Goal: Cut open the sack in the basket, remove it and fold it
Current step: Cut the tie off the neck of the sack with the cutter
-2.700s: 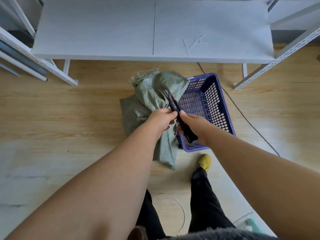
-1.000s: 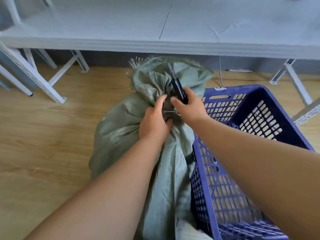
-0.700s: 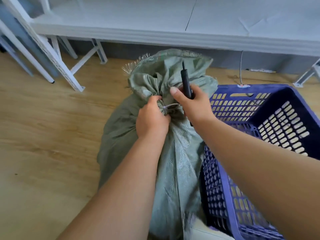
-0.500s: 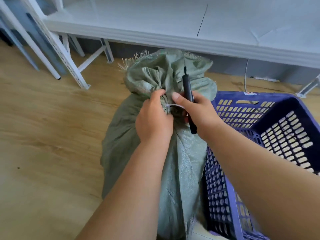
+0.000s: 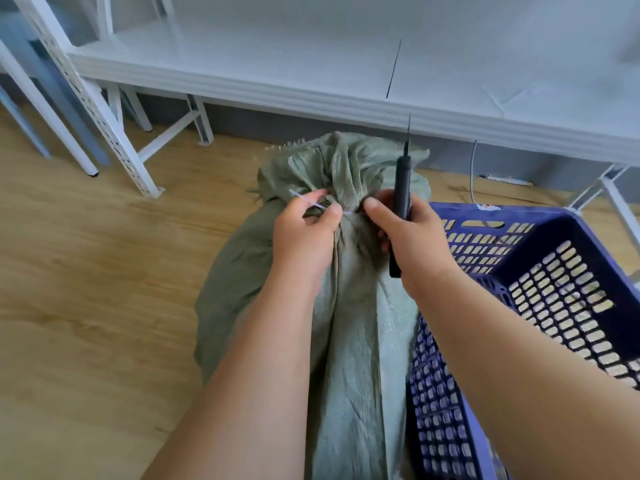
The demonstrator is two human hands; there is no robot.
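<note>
A green woven sack stands on the wooden floor against the left side of a blue plastic basket. Its neck is bunched and tied with a thin white tie. My left hand pinches that tie at the sack's neck. My right hand grips a black utility knife just right of the neck. Its thin blade points up and away from me. What the sack holds is hidden.
A low white shelf board runs across the back on white perforated metal legs. A grey cable hangs behind the basket. Bare wooden floor lies to the left of the sack.
The camera has come closer to the sack. My left hand has shifted from gripping the bunched neck to pinching the white tie and pulling it left. The knife stays upright in my right hand.
</note>
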